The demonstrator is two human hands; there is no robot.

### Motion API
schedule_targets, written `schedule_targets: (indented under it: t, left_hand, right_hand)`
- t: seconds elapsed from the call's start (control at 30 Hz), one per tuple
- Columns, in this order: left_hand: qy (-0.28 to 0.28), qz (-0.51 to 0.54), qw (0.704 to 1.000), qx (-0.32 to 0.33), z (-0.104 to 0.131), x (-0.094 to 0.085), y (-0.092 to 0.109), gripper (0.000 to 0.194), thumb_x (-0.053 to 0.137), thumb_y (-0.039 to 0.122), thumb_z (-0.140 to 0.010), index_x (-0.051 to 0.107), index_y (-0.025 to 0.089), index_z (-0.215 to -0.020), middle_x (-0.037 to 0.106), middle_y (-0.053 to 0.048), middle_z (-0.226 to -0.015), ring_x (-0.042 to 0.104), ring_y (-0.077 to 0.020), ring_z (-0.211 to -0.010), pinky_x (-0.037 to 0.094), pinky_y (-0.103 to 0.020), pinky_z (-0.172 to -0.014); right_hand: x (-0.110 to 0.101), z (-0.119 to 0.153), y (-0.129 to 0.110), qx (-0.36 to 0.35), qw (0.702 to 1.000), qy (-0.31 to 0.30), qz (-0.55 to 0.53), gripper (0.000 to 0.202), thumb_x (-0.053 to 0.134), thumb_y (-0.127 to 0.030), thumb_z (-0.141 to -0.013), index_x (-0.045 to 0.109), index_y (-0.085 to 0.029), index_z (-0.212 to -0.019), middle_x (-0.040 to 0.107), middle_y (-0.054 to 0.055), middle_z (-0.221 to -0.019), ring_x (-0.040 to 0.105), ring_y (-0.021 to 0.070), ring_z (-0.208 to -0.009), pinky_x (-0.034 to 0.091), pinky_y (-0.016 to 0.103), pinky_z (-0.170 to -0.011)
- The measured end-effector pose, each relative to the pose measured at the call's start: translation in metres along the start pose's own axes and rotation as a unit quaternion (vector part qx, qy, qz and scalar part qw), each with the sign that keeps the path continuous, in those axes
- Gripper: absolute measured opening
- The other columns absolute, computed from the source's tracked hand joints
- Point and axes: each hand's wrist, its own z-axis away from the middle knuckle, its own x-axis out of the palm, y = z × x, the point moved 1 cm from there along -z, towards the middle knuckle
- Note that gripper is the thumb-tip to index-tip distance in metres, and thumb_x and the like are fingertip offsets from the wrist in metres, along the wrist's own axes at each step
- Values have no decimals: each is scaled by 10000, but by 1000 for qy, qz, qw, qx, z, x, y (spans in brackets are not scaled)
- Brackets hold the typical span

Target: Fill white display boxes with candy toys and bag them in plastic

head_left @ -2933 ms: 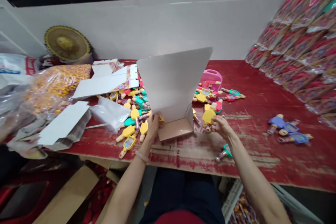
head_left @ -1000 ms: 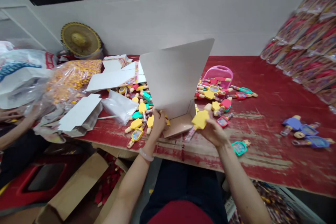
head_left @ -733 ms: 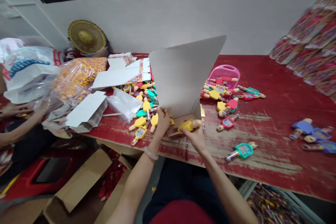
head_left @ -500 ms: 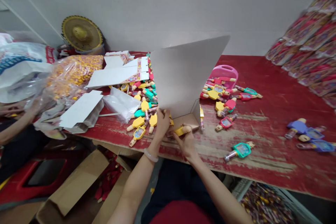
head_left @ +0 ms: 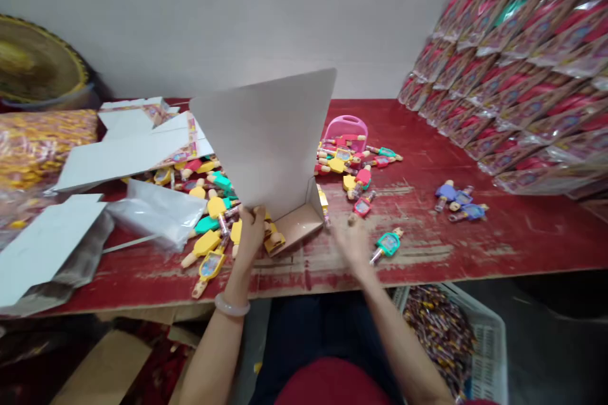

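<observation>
A cardboard display box [head_left: 270, 139] with a tall white back panel stands at the table's front edge. My left hand [head_left: 250, 232] is closed on its left side. Inside, against that side, lie yellow toys [head_left: 275, 242] with tan ends, partly hidden by my fingers. My right hand [head_left: 354, 243], smeared by motion, hovers right of the box; its fingers cannot be made out. Closest to it are a green toy [head_left: 389, 243] with a clear tube of small sweets and a red toy [head_left: 362, 206] of the same kind.
More toys in mixed colours lie left of the box, beside a clear plastic bag [head_left: 159, 209] and flat white cartons [head_left: 123, 145]. A pink holder [head_left: 346, 130] stands behind. Purple toys [head_left: 460, 197] and stacked bagged packs [head_left: 532, 88] are rightward. A crate [head_left: 489, 348] sits below.
My right hand has left the inside of the box and moved right. A yellow toy it held now rests in the box. The view has turned right; my left hand stays on the box.
</observation>
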Motion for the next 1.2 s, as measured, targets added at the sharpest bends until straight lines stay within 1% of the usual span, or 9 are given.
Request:
schedule_targets:
  t: [0.07, 0.1, 0.23, 0.37, 0.47, 0.63, 0.8, 1.03, 1.2]
  left_hand:
    - [9, 7, 1000, 12, 1, 1, 3, 306, 666, 379, -847, 444, 270, -1027, 602, -24, -967, 612, -213, -1016, 519, -375, -945]
    - [11, 13, 1000, 19, 3, 2, 5, 329, 668, 373, -845, 449, 266, -1066, 614, -41, -1033, 609, -216, -1078, 508, -383, -988]
    - [36, 21, 998, 54, 19, 4, 13, 591, 671, 417, -852, 385, 235, -1336, 548, -143, -1357, 500, -251, -1367, 384, -432, -1178]
    - [45, -58, 992, 104, 38, 12, 14, 877, 717, 420, -829, 242, 160, -1517, 330, -225, -1598, 206, -302, -1581, 144, -470, -1300]
    - [49, -91, 988, 116, 40, 18, 10, 825, 635, 385, -887, 223, 84, -1534, 211, -267, -1650, 124, -311, -1605, 83, -459, -1313]
    - [52, -81, 992, 87, 28, 14, 2, 741, 561, 423, -925, 267, 124, -1536, 254, -230, -1649, 133, -299, -1608, 93, -463, -1315]
    - [39, -92, 992, 80, 28, 10, -4, 771, 548, 428, -931, 235, 94, -1552, 220, -254, -1666, 150, -313, -1605, 109, -466, -1315]
    - [29, -96, 993, 64, 30, 11, -3, 776, 527, 404, -954, 172, 103, -1574, 179, -237, -1681, 155, -296, -1599, 116, -455, -1315]
    - [30, -99, 992, 67, 28, 6, -4, 759, 551, 474, -962, 219, 158, -1567, 304, -200, -1629, 265, -296, -1561, 202, -435, -1303]
  right_hand:
    - [-42, -41, 53, 135, 988, 40, 58, 639, 647, -584, -830, 618, -58, -1190, 616, 401, -1217, 642, 507, -1138, 500, 595, -899]
    - [-55, -58, 76, 195, 977, -2, 85, 557, 670, -602, -801, 654, -116, -1073, 655, 371, -1150, 645, 499, -1139, 492, 598, -922]
    - [-66, -84, 113, 186, 974, -117, 56, 252, 764, -390, -698, 596, -205, -726, 698, 196, -783, 711, 439, -932, 535, 549, -862]
    - [-40, -54, 56, 47, 981, -101, -157, 345, 686, -477, -782, 549, -222, -970, 677, 55, -886, 689, 240, -755, 584, 370, -695]
    - [-9, -26, -20, -95, 928, -60, -356, 488, 682, -577, -808, 480, -233, -1089, 663, 48, -992, 681, 218, -824, 597, 356, -719]
    - [51, -5, -102, -141, 932, -176, -283, 397, 614, -502, -878, 439, -226, -1104, 707, 98, -946, 716, 282, -858, 578, 393, -764]
    - [54, -5, -119, -144, 974, -153, -82, 399, 577, -446, -959, 468, -146, -1198, 708, 203, -1078, 715, 353, -1005, 524, 381, -777]
    - [63, 11, -152, -169, 966, -186, 66, 341, 487, -431, -1045, 499, -149, -1235, 664, 197, -1213, 721, 302, -988, 512, 332, -740]
    - [60, -22, -110, -239, 937, -247, -61, 360, 567, -384, -1006, 537, -200, -1314, 680, 120, -1248, 699, 239, -1056, 519, 307, -848]
